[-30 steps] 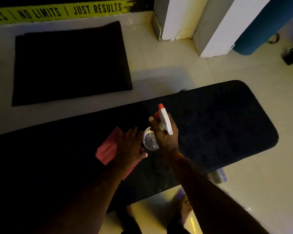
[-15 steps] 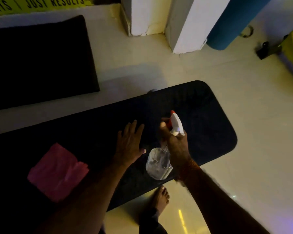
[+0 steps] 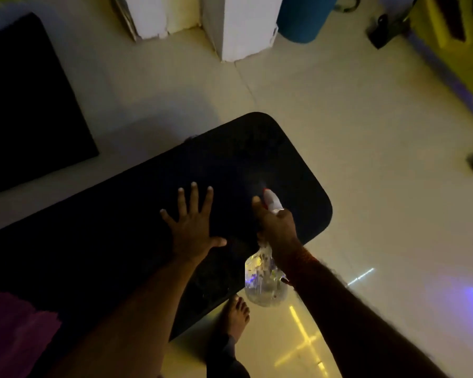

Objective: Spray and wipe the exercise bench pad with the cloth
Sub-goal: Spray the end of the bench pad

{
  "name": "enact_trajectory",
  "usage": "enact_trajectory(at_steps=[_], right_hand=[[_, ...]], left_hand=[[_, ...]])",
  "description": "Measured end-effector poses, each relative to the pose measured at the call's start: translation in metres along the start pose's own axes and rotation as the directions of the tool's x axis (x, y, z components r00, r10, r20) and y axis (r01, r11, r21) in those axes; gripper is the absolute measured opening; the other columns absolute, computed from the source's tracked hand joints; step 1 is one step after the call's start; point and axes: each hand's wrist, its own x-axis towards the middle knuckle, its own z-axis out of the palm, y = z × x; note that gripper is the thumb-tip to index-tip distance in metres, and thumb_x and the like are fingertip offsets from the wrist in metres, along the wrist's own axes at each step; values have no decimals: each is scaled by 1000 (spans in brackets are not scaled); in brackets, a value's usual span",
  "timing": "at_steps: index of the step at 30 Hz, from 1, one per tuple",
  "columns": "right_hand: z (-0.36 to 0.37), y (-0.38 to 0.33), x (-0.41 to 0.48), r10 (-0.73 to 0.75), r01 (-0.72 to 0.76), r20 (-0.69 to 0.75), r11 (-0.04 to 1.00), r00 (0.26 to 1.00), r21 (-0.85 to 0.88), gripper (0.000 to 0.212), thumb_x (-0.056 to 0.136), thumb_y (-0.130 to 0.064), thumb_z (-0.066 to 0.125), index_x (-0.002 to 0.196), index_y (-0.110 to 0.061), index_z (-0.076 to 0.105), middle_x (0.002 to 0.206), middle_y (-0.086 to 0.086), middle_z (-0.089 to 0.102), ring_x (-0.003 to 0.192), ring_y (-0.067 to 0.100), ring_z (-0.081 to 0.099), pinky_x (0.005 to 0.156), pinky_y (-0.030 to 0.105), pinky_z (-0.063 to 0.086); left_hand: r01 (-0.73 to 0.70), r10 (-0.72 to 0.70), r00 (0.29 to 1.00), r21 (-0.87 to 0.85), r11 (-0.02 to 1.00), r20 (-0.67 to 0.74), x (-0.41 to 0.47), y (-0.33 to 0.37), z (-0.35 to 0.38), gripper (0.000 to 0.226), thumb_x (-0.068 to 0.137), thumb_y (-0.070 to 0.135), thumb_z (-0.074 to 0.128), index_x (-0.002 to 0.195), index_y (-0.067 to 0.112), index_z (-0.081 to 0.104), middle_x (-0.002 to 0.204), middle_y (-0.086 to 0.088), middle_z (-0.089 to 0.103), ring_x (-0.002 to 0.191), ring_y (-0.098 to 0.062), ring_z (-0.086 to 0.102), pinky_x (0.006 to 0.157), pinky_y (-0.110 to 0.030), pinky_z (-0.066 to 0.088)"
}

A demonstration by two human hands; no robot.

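The black bench pad [image 3: 246, 159] runs from the lower left to its rounded end at centre right. My right hand [image 3: 277, 227] grips a clear spray bottle [image 3: 265, 282] with a white and red nozzle, which points at the pad's far end; a faint mist shows just past the nozzle. My left hand [image 3: 194, 222] lies flat on the pad with fingers spread and nothing in it. The pink cloth [image 3: 14, 334] rests on the pad at the lower left edge of the view, well apart from both hands.
A black floor mat [image 3: 30, 105] lies at the left on the pale tiled floor. White pillars [image 3: 241, 25] and a blue roll [image 3: 303, 17] stand at the back. My bare foot [image 3: 236, 315] is beside the bench's near edge. Dark equipment sits at the right.
The view has shifted right along the bench. My left hand let go of the pink cloth, which now lies far left, and spread flat. The bottle moved toward the pad's end.
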Motion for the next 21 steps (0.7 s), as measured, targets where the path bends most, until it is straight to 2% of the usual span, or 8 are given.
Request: enact_trajectory(at_steps=[2, 4, 8, 12, 14, 16, 19, 21], right_hand=[[-6, 5, -3, -24, 24, -31, 1000, 999, -17, 34, 93, -50, 68, 123, -35, 62, 107, -3, 72, 91, 15, 73, 62, 25, 58], [-12, 9, -5, -15, 16, -36, 1000, 999, 12, 12, 93, -49, 69, 101, -44, 61, 105, 0, 73, 87, 19, 74, 60, 25, 59], [-21, 16, -9, 22, -11, -114, 995, 993, 98, 13, 94, -45, 71, 94, -42, 58, 105, -1, 71, 88, 20, 73, 77, 39, 65], [-30, 23, -19, 25, 3, -140, 980, 990, 197, 19, 95, -41, 70, 104, -48, 54, 94, 4, 67, 69, 17, 63, 52, 25, 54], [-36, 32, -24, 7, 28, -177, 980, 984, 199, 21, 95, -41, 70, 110, -45, 56, 91, 5, 66, 69, 17, 62, 52, 24, 52], [-39, 41, -31, -15, 49, -184, 983, 983, 178, 31, 95, -44, 70, 122, -31, 61, 94, 7, 68, 75, 20, 65, 57, 26, 56], [-41, 50, -48, 67, -19, -222, 978, 973, 210, 49, 97, -45, 67, 139, -25, 55, 99, 6, 66, 74, 18, 63, 49, 22, 52], [-42, 59, -58, 83, -30, -231, 975, 969, 222, 50, 97, -45, 67, 139, -21, 54, 105, 7, 68, 79, 21, 65, 52, 23, 52]], left_hand=[[1, -1, 1000, -8, 1000, 13, 1, 2, -2, 142, 65, 73, 79, 158, 37, -21, 168, -6, -26, 155, -39, -21, 112, -80, 11], [-1, 1, 1000, -5, 1000, 27, 0, 3, -4, 141, 66, 72, 80, 159, 37, -21, 168, -6, -27, 155, -39, -21, 113, -80, 12], [0, 0, 999, 7, 1000, 34, 0, 3, -5, 141, 66, 71, 80, 158, 37, -22, 168, -6, -27, 155, -39, -21, 113, -79, 13], [-3, 1, 999, 33, 999, 51, 0, 3, -7, 141, 66, 72, 79, 158, 37, -22, 168, -6, -27, 155, -39, -20, 114, -79, 14], [-14, 13, 998, 22, 1000, 55, -1, 2, -10, 141, 65, 73, 80, 159, 38, -19, 169, -6, -25, 155, -39, -18, 114, -78, 15], [-33, 32, 999, 11, 999, 44, -3, 0, -13, 139, 65, 73, 80, 160, 37, -14, 169, -6, -22, 156, -39, -16, 114, -78, 16], [-40, 40, 999, 5, 999, 34, -13, -5, -17, 131, 70, 69, 79, 162, 33, -7, 171, -7, -16, 157, -38, -11, 116, -75, 18], [-52, 52, 999, 4, 999, 10, -25, -10, -11, 124, 75, 66, 78, 163, 30, -1, 171, -8, -11, 158, -37, -7, 117, -74, 20]])
